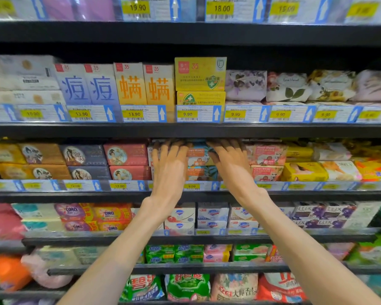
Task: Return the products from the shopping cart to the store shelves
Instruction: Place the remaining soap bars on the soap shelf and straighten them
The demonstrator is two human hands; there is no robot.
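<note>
A teal and orange Goat Soap box (198, 155) sits on top of a like box (199, 172) on the middle shelf (97, 195). My left hand (169, 166) lies flat against the stack's left side, fingers stretched up to the shelf above. My right hand (231, 164) lies against the right side in the same way, its thumb touching the top box's front. Both sets of fingertips are lost in the shadow under the upper shelf edge. The shopping cart is out of view.
Pink Goat Soap boxes (266, 157) stand right of my hands, red boxes with a portrait (125, 154) to the left. Above are blue and yellow soap cartons (132, 84). Below are white soap packs (212, 215) and bagged detergents (187, 287). Price tags (191, 186) line every shelf edge.
</note>
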